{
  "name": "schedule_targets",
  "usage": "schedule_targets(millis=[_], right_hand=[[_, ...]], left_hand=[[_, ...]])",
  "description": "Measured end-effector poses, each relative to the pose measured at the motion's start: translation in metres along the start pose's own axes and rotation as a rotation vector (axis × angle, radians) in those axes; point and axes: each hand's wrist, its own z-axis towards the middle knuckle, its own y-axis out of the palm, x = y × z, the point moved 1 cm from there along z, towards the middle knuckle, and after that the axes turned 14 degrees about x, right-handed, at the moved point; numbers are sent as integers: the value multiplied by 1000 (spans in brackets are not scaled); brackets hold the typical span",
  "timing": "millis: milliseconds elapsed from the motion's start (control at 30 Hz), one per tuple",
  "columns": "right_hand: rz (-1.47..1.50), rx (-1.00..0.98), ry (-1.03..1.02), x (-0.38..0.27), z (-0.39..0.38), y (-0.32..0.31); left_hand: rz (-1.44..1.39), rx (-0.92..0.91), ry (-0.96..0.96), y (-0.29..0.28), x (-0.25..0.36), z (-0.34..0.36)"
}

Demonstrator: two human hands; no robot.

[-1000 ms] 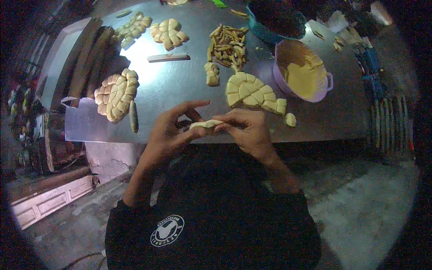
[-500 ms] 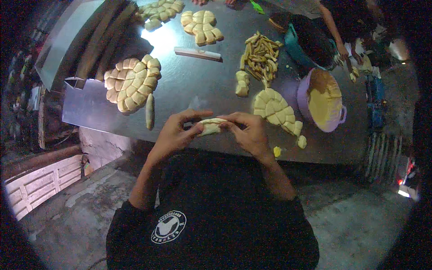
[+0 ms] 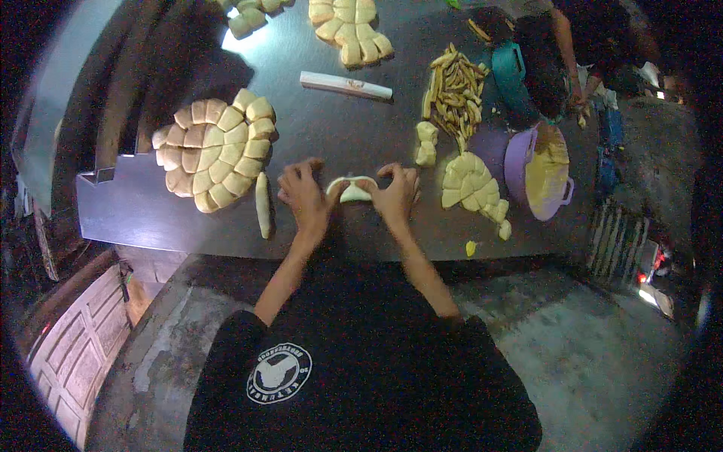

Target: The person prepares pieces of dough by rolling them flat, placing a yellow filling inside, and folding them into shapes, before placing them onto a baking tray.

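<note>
A small oblong piece of pale dough (image 3: 354,193) lies on the metal table in front of me. From its left end, my left hand (image 3: 303,196) presses a thumb into it, with the other fingers curled. My right hand (image 3: 395,194) does the same at the right end, thumb on the dough and fingers bent. To the left sits a big round of dough cut into chunks (image 3: 218,151), with a thin dough roll (image 3: 263,205) at its side. Right of my hands are a smaller cut dough round (image 3: 468,182) and a few joined dough lumps (image 3: 426,143).
A heap of yellow-brown strips (image 3: 456,90) lies beyond the right-hand dough. A purple tub (image 3: 516,162) with yellow contents and a teal basin (image 3: 508,64) stand at the right. A white bar (image 3: 346,85) and more cut dough (image 3: 350,30) lie farther back. Another person's arm (image 3: 566,49) reaches in.
Both hands have moved away from me with the dough, from the near edge onto the table. The pinching fingers now press it with the thumbs. The view has shifted slightly.
</note>
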Motion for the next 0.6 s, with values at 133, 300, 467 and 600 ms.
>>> schedule_targets(millis=[133, 300, 467, 600], right_hand=[[295, -128, 45, 30, 13, 17], [126, -21, -198, -4, 15, 17], [296, -53, -239, 9, 31, 27], [203, 53, -137, 27, -7, 16]], left_hand=[[1, -127, -19, -2, -3, 15], [120, -207, 203, 5, -2, 34], [10, -108, 166, 12, -14, 32], [87, -92, 64, 0, -5, 6]])
